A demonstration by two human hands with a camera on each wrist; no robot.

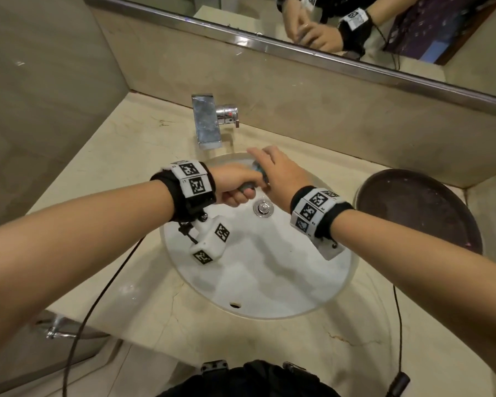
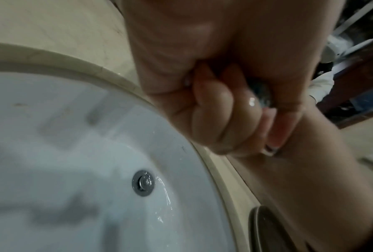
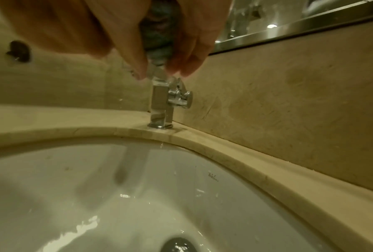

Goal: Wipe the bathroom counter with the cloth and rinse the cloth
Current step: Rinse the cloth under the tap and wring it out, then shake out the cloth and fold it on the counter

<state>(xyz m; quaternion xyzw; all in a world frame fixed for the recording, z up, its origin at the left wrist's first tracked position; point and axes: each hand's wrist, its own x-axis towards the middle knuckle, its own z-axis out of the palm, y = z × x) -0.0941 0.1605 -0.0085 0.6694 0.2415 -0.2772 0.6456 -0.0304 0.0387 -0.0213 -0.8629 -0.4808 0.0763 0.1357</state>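
A small bluish-grey cloth (image 1: 257, 170) is bunched into a roll between both hands above the back of the white sink (image 1: 269, 282). My left hand (image 1: 235, 184) grips one end in a fist; in the left wrist view only a dark bit of cloth (image 2: 261, 92) shows between the curled fingers. My right hand (image 1: 272, 173) wraps the other end, and the cloth (image 3: 159, 34) shows dark between its fingers. The beige counter (image 1: 112, 179) surrounds the sink. No stream of water is visible at the chrome tap (image 1: 206, 121).
The drain plug (image 1: 262, 208) sits below the hands, with wet streaks in the basin. A dark round tray (image 1: 418, 210) stands on the counter to the right. A mirror (image 1: 355, 30) runs along the back wall. Cables hang from both wrists.
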